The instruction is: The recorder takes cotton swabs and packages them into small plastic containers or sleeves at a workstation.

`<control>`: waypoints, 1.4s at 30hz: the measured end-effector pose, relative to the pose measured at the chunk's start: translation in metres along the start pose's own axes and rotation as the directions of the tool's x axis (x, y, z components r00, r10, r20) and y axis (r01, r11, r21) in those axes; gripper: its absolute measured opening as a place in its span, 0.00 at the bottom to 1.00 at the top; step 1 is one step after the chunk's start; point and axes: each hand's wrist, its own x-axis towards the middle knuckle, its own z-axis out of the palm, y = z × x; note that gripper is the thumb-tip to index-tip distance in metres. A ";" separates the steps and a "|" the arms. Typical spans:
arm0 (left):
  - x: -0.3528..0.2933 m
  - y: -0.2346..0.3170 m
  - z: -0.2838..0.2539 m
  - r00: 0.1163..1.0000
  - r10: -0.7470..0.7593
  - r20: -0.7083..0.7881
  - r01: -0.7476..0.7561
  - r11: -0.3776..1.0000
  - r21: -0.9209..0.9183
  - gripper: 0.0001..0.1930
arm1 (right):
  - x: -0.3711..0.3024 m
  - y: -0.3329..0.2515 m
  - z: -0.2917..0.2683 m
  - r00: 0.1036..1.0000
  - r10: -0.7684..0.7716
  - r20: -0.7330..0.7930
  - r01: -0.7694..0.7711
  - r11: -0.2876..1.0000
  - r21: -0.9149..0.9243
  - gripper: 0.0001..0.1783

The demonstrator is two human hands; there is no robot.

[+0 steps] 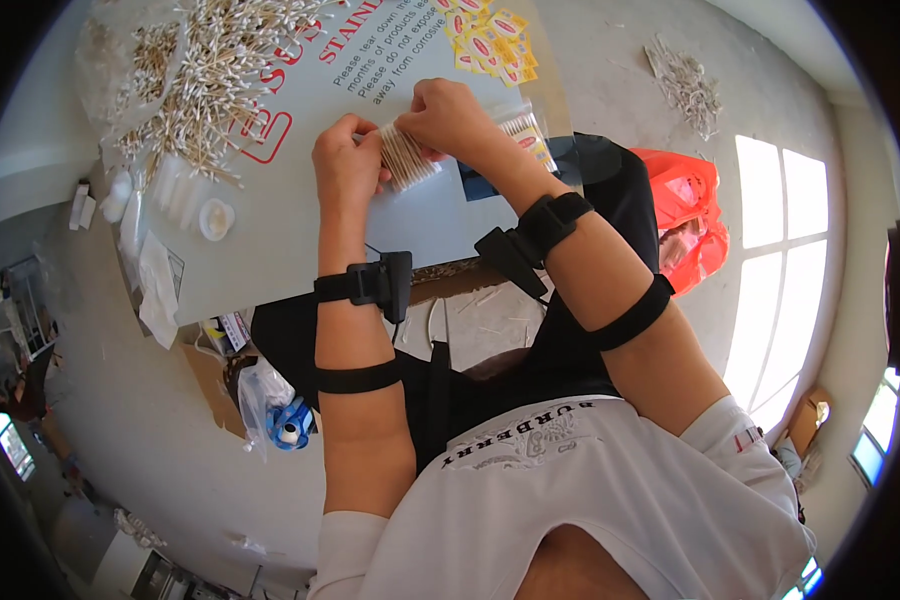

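Observation:
Both my hands are at a small clear pack of cotton swabs (410, 162) over the table, its wooden sticks lying side by side. My left hand (346, 162) grips the pack's left edge with fingers curled. My right hand (448, 118) is closed on its upper right part, the fingertips partly hidden behind the knuckles. Just right of my right wrist lies another filled pack of swabs (532, 150) with a yellow and red card in it. Yellow cards (490, 45) are scattered further back on the table.
A big heap of loose cotton swabs (210, 90) in clear plastic covers the table's back left. Near it stands a small white round container (216, 219). A red plastic bag (710, 245) is on the right. Swabs lie piled on the floor (685, 85).

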 end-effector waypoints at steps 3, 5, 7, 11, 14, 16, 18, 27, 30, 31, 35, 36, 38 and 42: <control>0.000 -0.005 -0.003 0.997 0.077 -0.025 -0.074 0.992 0.106 0.05 | -0.009 0.006 -0.002 0.994 -0.097 -0.046 0.098 0.995 0.011 0.15; -0.004 -0.022 -0.004 0.966 0.227 -0.123 -0.205 0.964 0.168 0.05 | -0.019 0.006 -0.005 0.999 -0.048 -0.007 0.048 0.998 0.049 0.15; -0.012 -0.029 -0.003 0.905 0.376 -0.198 -0.327 0.914 0.238 0.06 | -0.031 0.007 -0.011 1.000 0.008 0.028 -0.011 0.997 0.081 0.15; -0.029 -0.034 0.007 0.951 0.220 -0.217 -0.201 0.974 0.105 0.11 | -0.053 0.003 -0.013 0.986 0.120 0.119 -0.137 0.980 0.145 0.14; -0.029 -0.043 0.012 0.956 0.198 -0.218 -0.179 0.978 0.104 0.12 | -0.060 -0.004 -0.006 0.997 0.058 0.054 -0.061 0.996 0.061 0.14; -0.030 -0.039 0.016 0.946 0.240 -0.219 -0.216 0.968 0.130 0.12 | -0.061 -0.003 -0.003 1.000 0.029 0.006 -0.029 0.999 0.023 0.14; -0.031 -0.035 0.017 0.966 0.161 -0.204 -0.128 0.978 0.165 0.11 | -0.060 -0.003 0.000 0.999 0.047 0.004 -0.047 0.991 0.122 0.13; -0.031 -0.020 0.015 0.969 0.205 -0.138 -0.154 0.937 0.314 0.11 | -0.061 -0.005 0.002 0.992 0.126 0.030 -0.129 0.976 0.176 0.13; -0.030 -0.018 0.019 0.957 0.229 -0.177 -0.145 0.908 0.392 0.12 | -0.060 -0.006 0.003 0.991 0.135 0.022 -0.137 0.974 0.182 0.13; -0.029 -0.016 0.019 0.957 0.230 -0.177 -0.145 0.908 0.393 0.12 | -0.060 -0.006 0.003 0.991 0.135 0.022 -0.136 0.974 0.183 0.13; -0.030 0.012 0.014 0.996 -0.019 -0.085 0.043 0.956 0.291 0.12 | -0.060 0.000 0.000 0.986 0.166 0.022 -0.167 0.965 0.204 0.13; -0.033 0.018 0.009 0.992 -0.113 -0.051 0.122 0.967 0.225 0.11 | -0.060 -0.002 0.002 0.986 0.161 0.038 -0.165 0.963 0.211 0.13; -0.028 0.006 0.009 0.995 -0.051 -0.081 0.069 0.966 0.247 0.11 | -0.060 -0.004 0.004 0.988 0.152 0.038 -0.157 0.964 0.215 0.13; -0.031 0.004 0.010 0.995 -0.029 -0.100 0.045 0.986 0.160 0.11 | -0.060 -0.004 0.004 0.989 0.147 0.026 -0.149 0.968 0.202 0.14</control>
